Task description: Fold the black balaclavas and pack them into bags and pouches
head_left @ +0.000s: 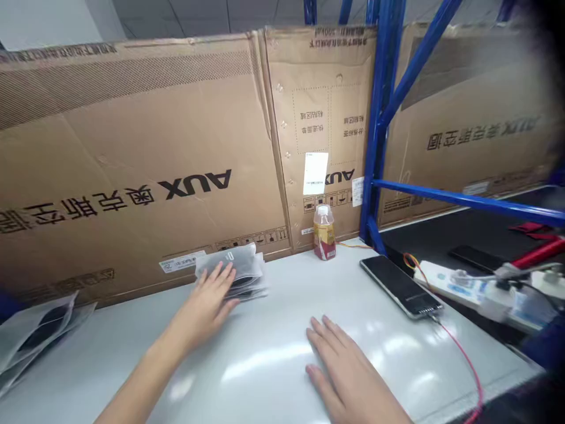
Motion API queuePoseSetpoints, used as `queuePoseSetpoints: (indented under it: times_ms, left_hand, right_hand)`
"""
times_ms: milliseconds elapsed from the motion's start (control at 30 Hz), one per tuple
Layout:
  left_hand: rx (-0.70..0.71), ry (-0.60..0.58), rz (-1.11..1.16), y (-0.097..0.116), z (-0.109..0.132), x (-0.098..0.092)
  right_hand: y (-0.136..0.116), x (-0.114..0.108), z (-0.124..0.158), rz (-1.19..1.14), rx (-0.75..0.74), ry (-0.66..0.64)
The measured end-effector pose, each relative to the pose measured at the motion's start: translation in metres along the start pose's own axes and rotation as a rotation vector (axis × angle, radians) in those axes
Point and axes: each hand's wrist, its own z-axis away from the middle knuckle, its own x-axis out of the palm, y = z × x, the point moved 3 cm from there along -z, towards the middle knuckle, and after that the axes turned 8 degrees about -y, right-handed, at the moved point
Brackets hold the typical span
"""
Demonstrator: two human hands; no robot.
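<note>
Two groups of frosted plastic bags lay on the bench (269, 335). One small bag stack (242, 262) rested at the foot of an upside-down AUX carton (110, 135), beneath our left hand (212, 303); the splayed bags (37, 338) lay well apart from it, at the left edge of the view. Our left hand was laid over the stack's near left part, fingers slightly spread and thumb held apart, with no pinch visible. Our right hand (346, 374) held nothing: its fingers lay loosely together, thumb apart, low over the bench, though we could not tell whether it touched. We judged the work to be partway: the stack was gathered but uneven, its lower bags jutting out at the right, while the splayed bags overlapped loosely. Whether these were finished or waiting, and how many each group held, we could not tell. A drink bottle (324, 232) and a smartphone (401, 285) stood and lay to the right, untouched.
</note>
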Motion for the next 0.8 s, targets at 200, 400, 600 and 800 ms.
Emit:
queuePoseSetpoints:
  times_ms: [200, 400, 600, 800]
  left_hand:
    - [0.259, -0.133, 0.097, 0.110, 0.062, 0.027]
    - [0.227, -0.060, 0.074, 0.131, 0.073, 0.048]
    - [0.119, -0.019, 0.004, 0.129, 0.091, 0.057]
    - [0.093, -0.025, 0.070, 0.128, 0.094, 0.051]
  right_hand:
    - [-0.023, -0.002, -0.005, -0.126, -0.090, -0.153]
    - [-0.043, -0.002, -0.008, -0.163, -0.081, -0.304]
    - [-0.042, -0.008, -0.006, -0.175, -0.089, -0.344]
    - [-0.045, -0.011, -0.006, -0.177, -0.098, -0.382]
